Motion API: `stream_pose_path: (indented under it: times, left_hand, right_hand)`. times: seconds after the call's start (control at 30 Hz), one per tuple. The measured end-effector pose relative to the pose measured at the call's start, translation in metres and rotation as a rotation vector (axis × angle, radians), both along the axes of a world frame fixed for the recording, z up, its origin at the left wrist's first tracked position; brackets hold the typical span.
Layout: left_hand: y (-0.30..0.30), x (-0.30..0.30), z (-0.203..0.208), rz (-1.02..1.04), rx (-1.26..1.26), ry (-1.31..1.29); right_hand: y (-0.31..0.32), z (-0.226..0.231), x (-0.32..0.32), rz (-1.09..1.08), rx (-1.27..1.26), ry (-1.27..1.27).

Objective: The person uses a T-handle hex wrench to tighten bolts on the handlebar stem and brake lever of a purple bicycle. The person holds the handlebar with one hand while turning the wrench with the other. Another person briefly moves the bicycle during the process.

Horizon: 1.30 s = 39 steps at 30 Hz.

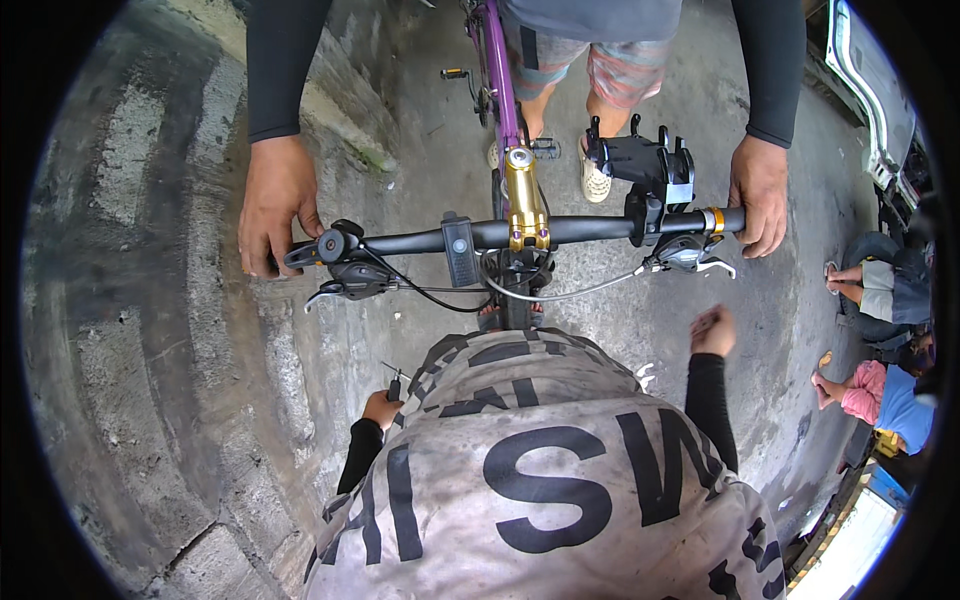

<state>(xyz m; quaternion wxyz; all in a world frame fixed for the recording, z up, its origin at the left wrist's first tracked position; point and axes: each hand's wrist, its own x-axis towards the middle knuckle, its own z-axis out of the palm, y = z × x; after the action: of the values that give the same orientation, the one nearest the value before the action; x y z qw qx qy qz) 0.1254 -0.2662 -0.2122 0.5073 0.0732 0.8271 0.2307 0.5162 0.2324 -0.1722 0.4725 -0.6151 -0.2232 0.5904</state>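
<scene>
My left hand [381, 409] is low at the left of my shirt, closed around a small tool with a black handle [395, 388] and thin metal at its end. Raised off to the right, my right hand [712, 332] appears empty, its fingers loosely bent and slightly blurred; it touches nothing. In front of me is a purple bicycle [497, 75] with a gold stem [523, 190] and a black handlebar [590, 229]. Cables, brake levers [690, 255], a black phone holder [645, 165] and a small dark device [458, 248] are on the bar.
A person in striped shorts [628, 75] stands opposite, with a left-side hand [277, 207] and a right-side hand [760, 195] at the bar ends. Other people [880, 395] sit at the far right, near a vehicle [875, 90]. Ridged concrete [215, 300] lies to the left.
</scene>
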Motion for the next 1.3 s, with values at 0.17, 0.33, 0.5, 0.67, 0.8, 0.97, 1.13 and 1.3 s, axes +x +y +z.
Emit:
stream_pose_path:
  times: [0.17,0.33,0.5,0.67,0.8,0.97,1.13,1.3]
  left_hand:
    - [-0.016,0.006,-0.013,-0.062,-0.061,0.013]
    - [0.028,-0.006,0.014,-0.047,-0.048,0.042]
    - [0.026,-0.012,-0.014,-0.155,-0.038,0.052]
    - [0.015,-0.006,-0.035,-0.128,0.025,0.041]
    - [0.000,-0.004,-0.042,-0.175,-0.035,0.049]
    - [-0.009,-0.001,-0.036,-0.166,-0.047,0.028]
    - [-0.011,-0.001,-0.042,-0.155,0.004,0.017]
    - [0.001,-0.003,-0.049,-0.210,0.050,0.047]
  right_hand:
    - [-0.036,-0.077,0.052,0.613,-0.608,-0.236]
    - [-0.057,-0.072,0.036,0.903,-0.433,-0.576]
    - [-0.054,-0.077,0.027,0.929,-0.304,-0.442]
    - [-0.059,-0.081,0.023,0.969,-0.273,-0.434]
    - [-0.065,-0.093,0.033,1.000,-0.229,-0.568]
    - [-0.068,-0.053,0.014,0.954,-0.375,-0.569]
    - [-0.064,-0.079,0.025,1.034,-0.198,-0.572]
    - [-0.059,-0.087,0.020,1.018,-0.195,-0.514]
